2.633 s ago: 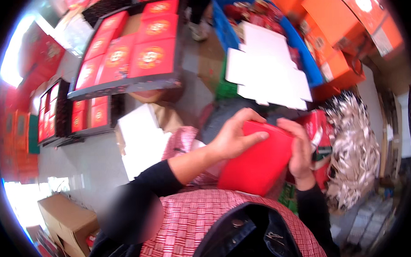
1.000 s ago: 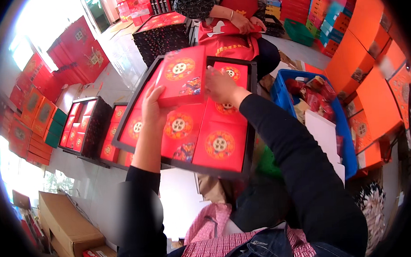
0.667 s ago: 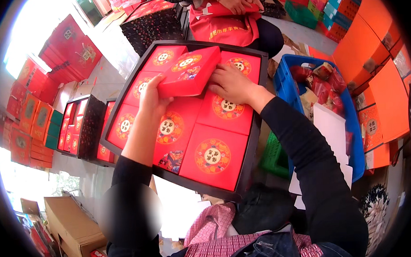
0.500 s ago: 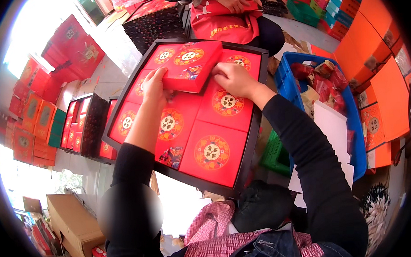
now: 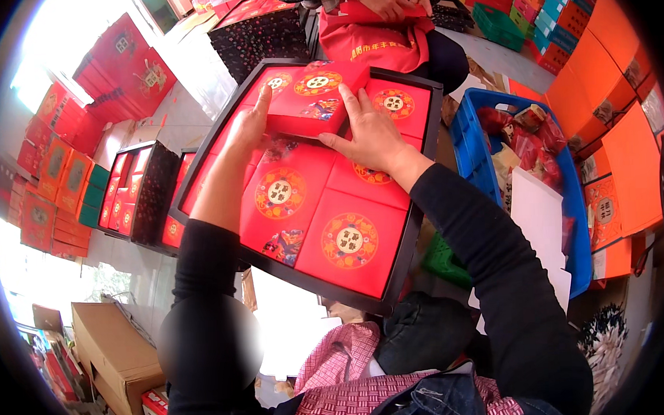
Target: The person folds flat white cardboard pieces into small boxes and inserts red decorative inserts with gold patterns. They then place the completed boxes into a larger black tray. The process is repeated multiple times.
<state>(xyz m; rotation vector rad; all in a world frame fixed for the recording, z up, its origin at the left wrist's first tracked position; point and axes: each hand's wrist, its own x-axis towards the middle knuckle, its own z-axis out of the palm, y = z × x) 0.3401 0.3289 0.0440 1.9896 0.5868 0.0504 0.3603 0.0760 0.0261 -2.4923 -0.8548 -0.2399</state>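
Observation:
A large black-rimmed tray (image 5: 188, 176) lies tilted in front of me, filled with flat red gift boxes (image 5: 351, 240) that carry round gold-and-orange emblems. One red gift box (image 5: 299, 110) sits raised above its neighbours in the far half, partly overlapping them. My left hand (image 5: 249, 130) grips its left edge, with the fingers along the side. On its right side, my right hand (image 5: 377, 136) presses with fingertips on the top edge and the thumb at the near corner. The raised box's underside is hidden.
At the right stands a blue crate (image 5: 578, 235) with wrapped packets, beside orange boxes (image 5: 577, 115). A green basket (image 5: 447, 262) is partly under my right arm. Across from me a person in a red apron (image 5: 374, 41) sits. Another filled black box (image 5: 152, 188) stands left.
My right hand has gone from curled fingers beside the raised box to spread fingers against its right edge. The left hand stays at the box's left side.

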